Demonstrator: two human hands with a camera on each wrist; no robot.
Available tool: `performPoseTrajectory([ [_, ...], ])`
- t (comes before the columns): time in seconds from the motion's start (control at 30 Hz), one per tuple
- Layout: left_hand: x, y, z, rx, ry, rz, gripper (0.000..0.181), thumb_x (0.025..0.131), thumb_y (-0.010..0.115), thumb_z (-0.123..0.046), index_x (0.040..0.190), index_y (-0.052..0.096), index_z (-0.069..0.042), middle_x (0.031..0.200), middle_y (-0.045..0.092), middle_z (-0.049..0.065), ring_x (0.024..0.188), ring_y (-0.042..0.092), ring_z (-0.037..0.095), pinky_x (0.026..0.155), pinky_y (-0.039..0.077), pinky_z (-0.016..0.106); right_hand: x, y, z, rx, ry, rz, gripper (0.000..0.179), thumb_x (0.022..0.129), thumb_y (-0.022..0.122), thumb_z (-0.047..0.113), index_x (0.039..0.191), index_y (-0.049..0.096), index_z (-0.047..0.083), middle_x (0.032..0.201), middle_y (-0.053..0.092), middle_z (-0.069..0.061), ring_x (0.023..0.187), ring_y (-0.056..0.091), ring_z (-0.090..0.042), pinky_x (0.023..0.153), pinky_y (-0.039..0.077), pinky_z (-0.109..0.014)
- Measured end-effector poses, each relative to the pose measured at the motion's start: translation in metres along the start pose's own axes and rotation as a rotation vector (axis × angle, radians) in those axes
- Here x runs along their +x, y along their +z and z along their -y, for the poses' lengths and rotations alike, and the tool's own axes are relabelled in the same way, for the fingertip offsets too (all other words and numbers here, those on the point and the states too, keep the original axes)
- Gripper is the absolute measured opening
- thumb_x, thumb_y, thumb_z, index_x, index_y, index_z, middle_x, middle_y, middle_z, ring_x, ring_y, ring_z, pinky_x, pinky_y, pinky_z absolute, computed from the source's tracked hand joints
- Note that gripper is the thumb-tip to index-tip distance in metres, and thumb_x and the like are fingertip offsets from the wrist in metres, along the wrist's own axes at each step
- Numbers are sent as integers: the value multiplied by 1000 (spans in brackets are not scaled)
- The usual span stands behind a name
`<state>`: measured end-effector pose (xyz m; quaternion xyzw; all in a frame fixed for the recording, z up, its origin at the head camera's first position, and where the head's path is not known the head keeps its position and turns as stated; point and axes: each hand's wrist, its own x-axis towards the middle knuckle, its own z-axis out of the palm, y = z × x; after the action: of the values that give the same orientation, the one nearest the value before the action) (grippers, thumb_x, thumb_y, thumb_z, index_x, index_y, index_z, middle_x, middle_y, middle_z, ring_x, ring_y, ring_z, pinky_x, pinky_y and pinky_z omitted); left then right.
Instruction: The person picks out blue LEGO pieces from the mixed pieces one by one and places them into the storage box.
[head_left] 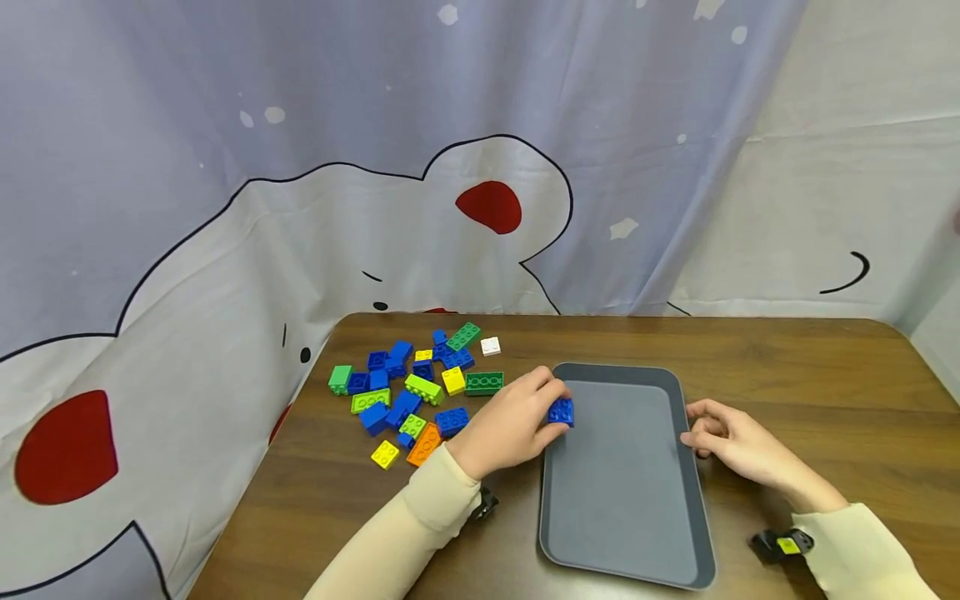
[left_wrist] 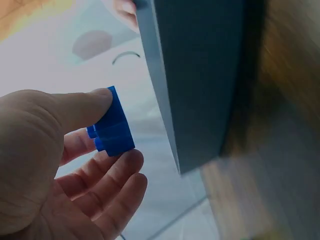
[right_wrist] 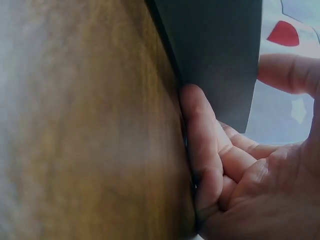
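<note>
Blue brick [head_left: 561, 412] is in the left hand [head_left: 517, 418]. Grip: pinched, thumb on one side, fingertips on the other, spread no wider than the brick. Left wrist view agrees; the remaining fingers are loosely bent and off it.

Brick position: in the head view it overlaps the left rim of the grey tray [head_left: 622, 483], toward the far end. Left wrist view shows a gap between brick and tray wall, so held up, not set down. Studs visible.

Right hand [head_left: 738, 446] is on the tray's right side, also toward the far end. Grip: thumb at the rim, other fingers curled against the outer wall and lower edge, so it has the tray side between them. How hard, can't tell.

Tray sits on the wooden table [head_left: 810, 367], long side running away from the person. Loose bricks [head_left: 405, 406] are scattered left of it: mostly blue, plus greens and yellows. Orange brick [head_left: 425, 444] at the near side of the group, yellow brick [head_left: 385, 455] just left of it. White brick [head_left: 491, 346] at the far right of the group, dark green brick [head_left: 484, 383] nearer, close to the left hand.

Backdrop: printed curtain [head_left: 637, 125] behind the table.
</note>
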<state>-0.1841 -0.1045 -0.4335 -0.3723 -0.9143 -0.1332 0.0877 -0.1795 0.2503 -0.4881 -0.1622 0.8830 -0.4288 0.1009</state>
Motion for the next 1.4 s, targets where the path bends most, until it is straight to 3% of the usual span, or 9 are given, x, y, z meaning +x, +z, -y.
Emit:
performPoseTrajectory([
  [0.13,11,3,-15,13,51,23,34,96,74,-36,121,66,-16,111,59,-2,92,57,8,87,55,18,-3,0,-2,21,1,14,40,101,64,16,131,53,-8,75,61,5,71,57,-6,72,40,-21],
  [0.33,24,10,-37,71,119,109,34,95,76,-37,120,66,-17,109,61,-2,90,58,6,85,54,17,-6,1,-2,22,26,19,43,102,64,17,134,51,-8,74,60,5,72,56,-5,72,38,-21],
  [0.5,32,20,-49,110,159,137,33,93,77,-38,116,66,-17,104,60,-3,86,58,5,82,53,18,-8,0,-2,13,37,18,43,102,63,18,135,51,-8,75,60,5,72,56,-5,71,38,-21],
  [0.87,31,26,-52,128,163,164,32,93,78,-38,115,66,-18,103,59,-4,86,58,5,83,54,19,-10,0,-1,34,25,16,41,102,63,16,133,52,-9,74,60,4,72,56,-6,70,38,-21],
  [1.4,26,16,-44,107,150,178,34,94,76,-38,117,66,-16,104,60,-2,87,58,7,83,54,19,-2,1,-1,44,37,21,44,103,63,20,135,51,-7,74,58,2,69,54,-9,67,37,-24],
])
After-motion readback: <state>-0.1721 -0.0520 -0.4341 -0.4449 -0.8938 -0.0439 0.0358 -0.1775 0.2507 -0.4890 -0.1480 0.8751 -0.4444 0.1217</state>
